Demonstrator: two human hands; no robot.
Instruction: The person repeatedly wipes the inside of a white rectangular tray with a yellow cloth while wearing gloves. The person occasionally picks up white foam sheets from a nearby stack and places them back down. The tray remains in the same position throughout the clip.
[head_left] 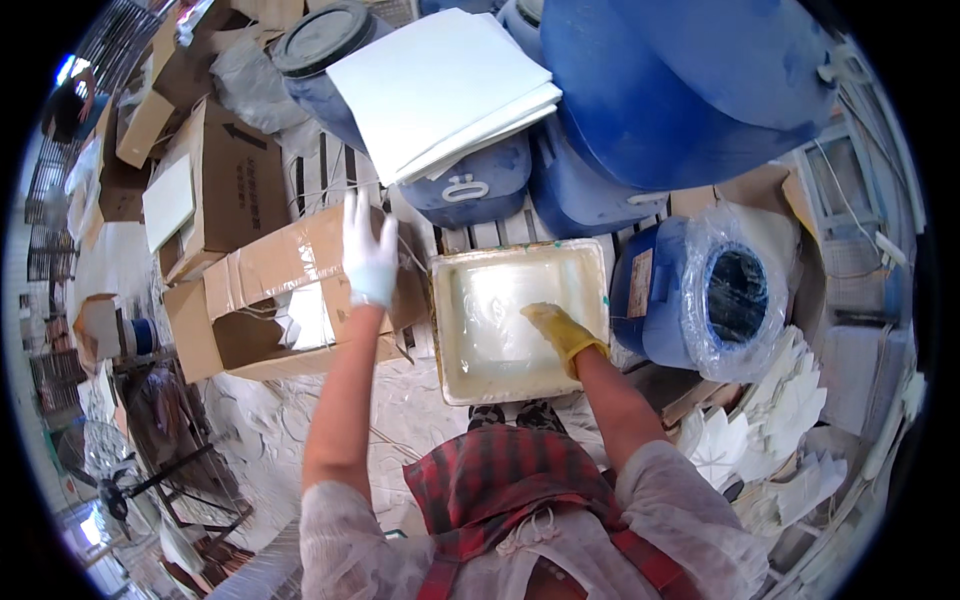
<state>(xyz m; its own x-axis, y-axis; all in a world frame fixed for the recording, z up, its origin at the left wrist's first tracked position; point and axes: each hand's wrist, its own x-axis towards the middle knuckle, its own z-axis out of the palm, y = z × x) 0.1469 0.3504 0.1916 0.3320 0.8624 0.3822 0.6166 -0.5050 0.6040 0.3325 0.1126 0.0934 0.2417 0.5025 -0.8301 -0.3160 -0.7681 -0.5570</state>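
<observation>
My left hand [368,250], in a white glove, is raised beside a cardboard box with its fingers spread, holding nothing. My right hand [560,333], in a yellow rubber glove, reaches into a shallow rectangular tray [451,370]. Its fingers point left, stretched out over or into the pale, shiny liquid [490,300] there; whether the tips are under the surface is unclear. No held object shows in it. A stack of white sheets [440,85] lies on blue drums beyond the tray.
An open cardboard box [270,255] stands left of the tray, white pieces inside. To the right is a blue drum [650,295] with a plastic-lined opening. A large blue barrel [690,90] looms behind. White jagged-edged pieces [720,445] stand at lower right; a fan [112,490] at lower left.
</observation>
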